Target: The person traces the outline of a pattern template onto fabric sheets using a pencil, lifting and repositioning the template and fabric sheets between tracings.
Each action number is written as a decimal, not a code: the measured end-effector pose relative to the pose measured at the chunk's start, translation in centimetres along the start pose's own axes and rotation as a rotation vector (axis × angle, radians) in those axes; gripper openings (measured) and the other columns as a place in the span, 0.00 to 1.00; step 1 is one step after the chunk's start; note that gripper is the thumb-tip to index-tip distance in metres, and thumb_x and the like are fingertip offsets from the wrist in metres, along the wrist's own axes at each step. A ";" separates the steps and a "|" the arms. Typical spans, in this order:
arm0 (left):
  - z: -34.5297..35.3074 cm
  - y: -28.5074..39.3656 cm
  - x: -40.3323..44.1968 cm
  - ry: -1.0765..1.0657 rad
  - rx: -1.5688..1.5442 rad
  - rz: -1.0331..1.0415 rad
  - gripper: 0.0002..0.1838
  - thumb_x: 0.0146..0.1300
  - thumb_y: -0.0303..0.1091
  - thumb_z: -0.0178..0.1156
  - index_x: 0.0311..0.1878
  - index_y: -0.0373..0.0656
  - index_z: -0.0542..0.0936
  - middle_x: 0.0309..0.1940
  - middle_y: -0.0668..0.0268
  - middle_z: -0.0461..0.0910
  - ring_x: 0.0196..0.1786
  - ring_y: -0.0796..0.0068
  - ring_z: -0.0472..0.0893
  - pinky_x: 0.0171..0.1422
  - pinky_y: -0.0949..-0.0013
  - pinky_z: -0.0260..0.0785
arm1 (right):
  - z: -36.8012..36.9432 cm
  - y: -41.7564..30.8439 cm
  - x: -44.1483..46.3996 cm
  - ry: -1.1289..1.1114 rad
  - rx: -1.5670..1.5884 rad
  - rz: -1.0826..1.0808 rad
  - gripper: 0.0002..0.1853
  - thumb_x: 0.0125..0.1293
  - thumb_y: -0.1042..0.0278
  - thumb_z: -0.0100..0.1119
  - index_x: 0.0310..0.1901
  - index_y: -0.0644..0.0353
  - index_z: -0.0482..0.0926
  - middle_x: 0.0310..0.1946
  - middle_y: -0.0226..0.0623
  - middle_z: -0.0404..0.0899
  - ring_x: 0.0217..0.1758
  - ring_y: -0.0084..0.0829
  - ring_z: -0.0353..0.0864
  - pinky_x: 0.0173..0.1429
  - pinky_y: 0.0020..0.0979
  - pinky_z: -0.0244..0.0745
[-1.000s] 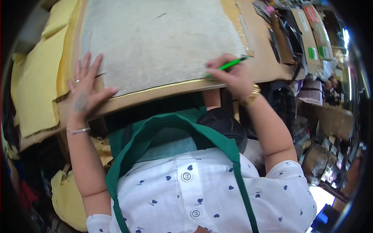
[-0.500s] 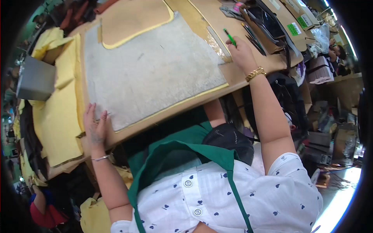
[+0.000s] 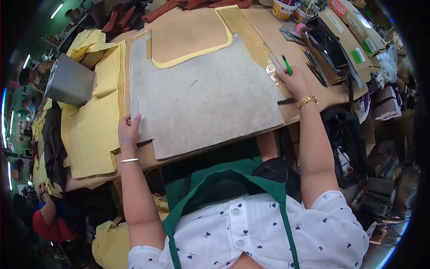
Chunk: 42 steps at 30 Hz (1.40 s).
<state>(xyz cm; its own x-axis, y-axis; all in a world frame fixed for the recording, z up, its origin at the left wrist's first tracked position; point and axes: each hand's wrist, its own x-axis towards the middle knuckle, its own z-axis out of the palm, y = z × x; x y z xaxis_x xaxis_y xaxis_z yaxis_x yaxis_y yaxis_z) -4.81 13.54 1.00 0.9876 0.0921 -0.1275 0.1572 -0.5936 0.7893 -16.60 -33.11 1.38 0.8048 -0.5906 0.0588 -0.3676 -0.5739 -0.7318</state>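
A large grey board point(image 3: 210, 103) with a rounded cutout at its far side lies across the tabletop, over yellow sheet material point(image 3: 186, 59) that shows along the cutout. My left hand point(image 3: 128, 131) is closed on the board's left edge, thumb on top. At the right edge, my right hand point(image 3: 294, 81) holds a green pen point(image 3: 286, 65) upright between its fingers, and its fingertips also meet the board's edge. Dark gaps beside both near corners suggest the board is slightly raised; how far, I cannot tell.
Stacked yellow sheets point(image 3: 92, 139) lie to the left with a grey metal block point(image 3: 70, 81) on them. On the right are several dark pens point(image 3: 315, 67), an open case point(image 3: 327, 51), and boxes point(image 3: 347, 33). Tubs point(image 3: 283, 9) stand at the far edge. A person's arm point(image 3: 46, 208) shows at lower left.
My left hand has gone from resting flat to gripping the board's left edge. My right hand has come to its right edge, pen still held. The yellow strip along the near edge no longer shows.
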 end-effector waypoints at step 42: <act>-11.2 -2.0 3.6 -0.079 -1.818 0.635 0.24 0.59 0.43 0.42 0.51 0.34 0.69 0.49 0.53 0.72 0.51 0.57 0.71 0.58 0.61 0.62 | 1.5 1.5 1.7 0.281 -0.712 -0.279 0.25 0.54 0.51 0.53 0.33 0.74 0.74 0.33 0.60 0.74 0.38 0.54 0.73 0.43 0.46 0.67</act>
<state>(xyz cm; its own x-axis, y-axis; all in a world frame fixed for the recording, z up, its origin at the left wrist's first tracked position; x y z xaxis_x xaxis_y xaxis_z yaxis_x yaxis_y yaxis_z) -1.52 24.01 5.68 0.8986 0.1687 0.4050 -0.3053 0.9033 0.3013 -15.08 -34.09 -0.67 0.7984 -0.4384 0.4128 -0.4550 -0.8882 -0.0632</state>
